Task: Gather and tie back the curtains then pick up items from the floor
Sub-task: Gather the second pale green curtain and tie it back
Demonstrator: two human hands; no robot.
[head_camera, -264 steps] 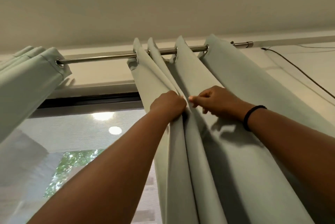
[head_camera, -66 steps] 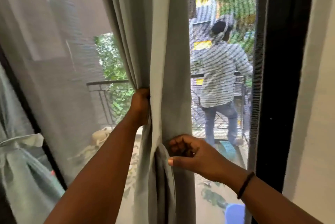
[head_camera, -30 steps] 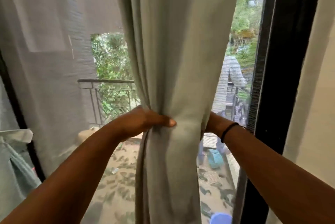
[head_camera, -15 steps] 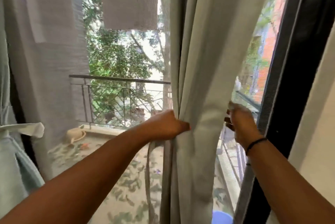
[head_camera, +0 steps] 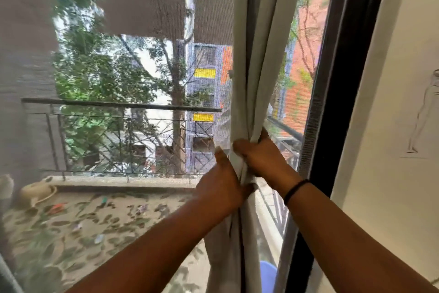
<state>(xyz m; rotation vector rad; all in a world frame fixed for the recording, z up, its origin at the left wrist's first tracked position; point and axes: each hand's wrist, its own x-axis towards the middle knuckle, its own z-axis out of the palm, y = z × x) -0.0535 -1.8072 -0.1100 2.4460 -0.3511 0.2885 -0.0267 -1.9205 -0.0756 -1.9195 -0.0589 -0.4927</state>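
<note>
Head view looks down two bare forearms to a pale grey-green curtain (head_camera: 255, 55), bunched into a narrow column between both hands. Left hand (head_camera: 222, 184) wraps its fingers round the gathered cloth from one side; right hand (head_camera: 262, 158) (a black band (head_camera: 295, 189) on its wrist) grips it from the other, slightly higher, the two nearly touching. Just right of the right hand stands the black window frame (head_camera: 337, 102); beyond the left hand, a balcony railing (head_camera: 118, 105).
</note>
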